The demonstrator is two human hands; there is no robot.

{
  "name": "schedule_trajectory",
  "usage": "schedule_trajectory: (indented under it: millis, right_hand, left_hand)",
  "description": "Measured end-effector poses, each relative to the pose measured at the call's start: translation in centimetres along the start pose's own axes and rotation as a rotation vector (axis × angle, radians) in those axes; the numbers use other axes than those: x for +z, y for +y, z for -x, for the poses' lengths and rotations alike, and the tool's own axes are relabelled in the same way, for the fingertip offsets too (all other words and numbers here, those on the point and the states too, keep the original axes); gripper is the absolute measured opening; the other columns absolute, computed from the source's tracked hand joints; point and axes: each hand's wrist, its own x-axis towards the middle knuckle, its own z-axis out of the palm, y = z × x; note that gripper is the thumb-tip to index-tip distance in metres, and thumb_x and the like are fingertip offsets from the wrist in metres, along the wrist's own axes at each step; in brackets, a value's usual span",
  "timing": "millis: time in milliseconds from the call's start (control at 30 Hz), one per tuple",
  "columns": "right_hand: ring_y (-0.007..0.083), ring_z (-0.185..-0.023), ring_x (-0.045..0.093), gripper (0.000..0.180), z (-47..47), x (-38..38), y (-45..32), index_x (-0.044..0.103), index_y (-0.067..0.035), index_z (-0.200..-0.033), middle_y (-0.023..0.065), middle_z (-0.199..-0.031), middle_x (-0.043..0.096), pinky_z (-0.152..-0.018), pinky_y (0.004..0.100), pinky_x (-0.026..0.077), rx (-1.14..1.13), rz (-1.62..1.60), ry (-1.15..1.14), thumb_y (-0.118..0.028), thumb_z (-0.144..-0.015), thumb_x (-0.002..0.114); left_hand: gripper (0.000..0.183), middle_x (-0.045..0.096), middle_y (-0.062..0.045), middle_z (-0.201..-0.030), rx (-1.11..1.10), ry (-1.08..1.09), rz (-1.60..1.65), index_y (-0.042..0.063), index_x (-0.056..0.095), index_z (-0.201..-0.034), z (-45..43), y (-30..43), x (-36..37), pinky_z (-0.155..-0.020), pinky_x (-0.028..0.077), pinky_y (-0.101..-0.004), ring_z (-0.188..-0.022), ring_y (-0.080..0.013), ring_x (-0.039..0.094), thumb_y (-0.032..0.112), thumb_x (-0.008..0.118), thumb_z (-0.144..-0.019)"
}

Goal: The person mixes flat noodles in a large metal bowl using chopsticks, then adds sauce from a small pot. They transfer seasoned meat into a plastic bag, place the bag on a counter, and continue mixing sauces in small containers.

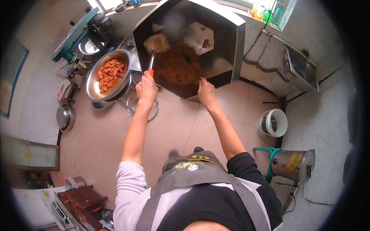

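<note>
A hexagonal steel drum [240,55] opens towards me, with a heap of reddish-brown food pieces [179,68] inside. My left hand [146,89] grips the orange-ended handle of a metal scoop [157,44], whose stained head is inside the drum at its left. At the drum's lower right lip is my right hand [207,93], thumb and fingers drawn together. Whether it pinches the lip or a small piece is unclear. Left of the drum, a large metal bowl [92,83] holds red seasoned strips [111,75] and some oily liquid.
The bowl rests on a metal stand [130,108]. A green machine [73,34] stands at the back left. On the right are a wall sink [302,69], white buckets [279,122] and a lidded metal pot [289,166] by a green stool [271,157]. A brown wooden stool [83,197] is lower left.
</note>
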Motion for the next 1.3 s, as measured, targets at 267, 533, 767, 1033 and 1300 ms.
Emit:
schedule_trajectory:
  millis: [267,533,767,1033,1300]
  right_hand:
    - [0.0448,-0.082,0.060,0.023,1.0,3.1,-1.9,0.059,0.003,-0.103,0.0280,-0.083,0.062,-0.073,0.0483,0.049,0.037,0.114,-0.008,-0.011,-0.090,0.046]
    - [0.0395,-0.075,0.062,0.027,3.6,3.8,-5.8,0.059,0.001,-0.091,0.0244,-0.074,0.061,-0.065,0.0459,0.048,0.242,-0.194,0.191,-0.021,-0.093,0.043]
    - [0.0117,-0.054,0.049,0.055,6.0,5.8,-10.0,0.050,0.002,-0.110,0.0133,-0.086,0.059,-0.046,0.0254,0.044,0.674,-1.399,-0.171,-0.050,-0.092,0.045]
    - [0.0279,-0.089,0.059,0.056,36.9,-3.5,9.8,0.053,0.006,-0.113,0.0185,-0.103,0.060,-0.084,0.0386,0.049,0.922,-1.678,0.784,-0.043,-0.096,0.033]
    - [0.0370,-0.099,0.057,0.082,73.3,-29.7,11.1,0.032,0.013,-0.126,0.0278,-0.115,0.050,-0.089,0.0508,0.049,0.149,-1.425,2.183,-0.056,-0.086,0.051]
  left_hand:
    - [0.039,0.063,-0.023,-0.088,0.039,-0.017,0.203,-0.004,0.044,-0.109,1.1,-2.6,-0.6,-0.068,0.053,-0.0449,-0.077,-0.0378,0.065,0.008,0.060,-0.077]
    - [0.024,0.058,-0.009,-0.070,-0.076,-0.300,1.076,-0.001,0.050,-0.092,1.9,-5.5,1.0,-0.046,0.046,-0.0312,-0.058,-0.0193,0.060,0.015,0.064,-0.081]
    - [0.021,0.049,-0.005,-0.085,-0.633,-1.319,2.445,-0.006,0.041,-0.112,3.6,-8.0,0.8,-0.037,0.032,-0.0150,-0.053,-0.0038,0.040,0.007,0.042,-0.095]
    - [0.036,0.040,-0.006,-0.089,-0.574,-1.609,2.570,-0.011,0.029,-0.125,2.2,-9.0,-0.4,-0.040,0.032,-0.0187,-0.058,-0.0073,0.039,0.014,0.032,-0.100]
    - [0.036,0.040,-0.004,-0.083,-0.525,-1.490,2.539,-0.009,0.031,-0.122,-1.7,-8.1,-1.9,-0.040,0.032,-0.0198,-0.055,-0.0080,0.039,0.019,0.031,-0.101]
